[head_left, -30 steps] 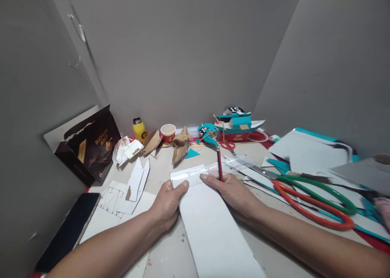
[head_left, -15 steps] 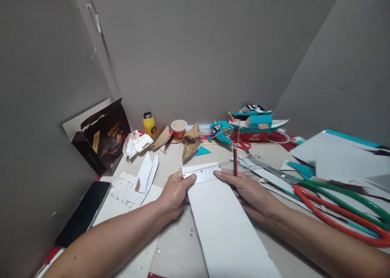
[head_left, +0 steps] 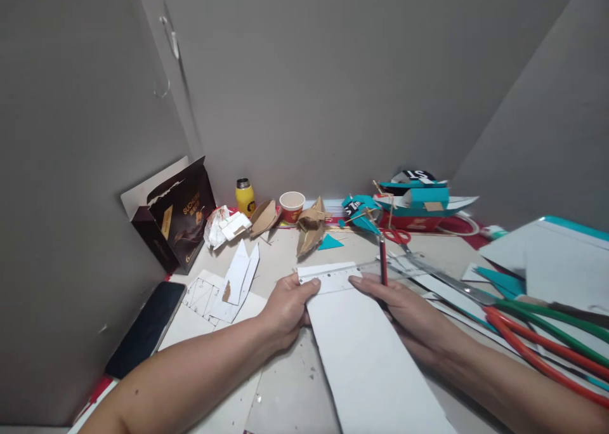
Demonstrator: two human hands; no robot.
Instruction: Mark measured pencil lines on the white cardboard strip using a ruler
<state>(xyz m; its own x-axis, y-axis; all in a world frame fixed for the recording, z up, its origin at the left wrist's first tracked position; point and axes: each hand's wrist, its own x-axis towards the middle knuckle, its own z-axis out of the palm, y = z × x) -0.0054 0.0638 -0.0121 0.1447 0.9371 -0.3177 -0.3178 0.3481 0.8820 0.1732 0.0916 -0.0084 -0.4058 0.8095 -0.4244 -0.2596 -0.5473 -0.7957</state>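
A long white card strip [head_left: 366,351] runs from the bottom of the view up to both hands. Across its far end lies a clear plastic ruler [head_left: 340,278]. My left hand [head_left: 288,307] grips the card's left edge, its thumb pressing the ruler's left end down. On the right edge, my right hand [head_left: 394,301] pinches the ruler and card together. A red and black pencil [head_left: 383,263] stands upright from that same hand, point up. The fingers under the card are hidden.
Large scissors [head_left: 518,320] with orange and green handles lie at right over card strips. Small red scissors [head_left: 397,236], card boats [head_left: 423,202], a paper cup [head_left: 292,207] and a yellow bottle [head_left: 245,198] line the back. A phone [head_left: 147,329] and a dark box [head_left: 174,218] are at left.
The whole view has shifted, so everything appears slightly further right and lower. Both hands keep their hold on the card and ruler, with no clear movement against them.
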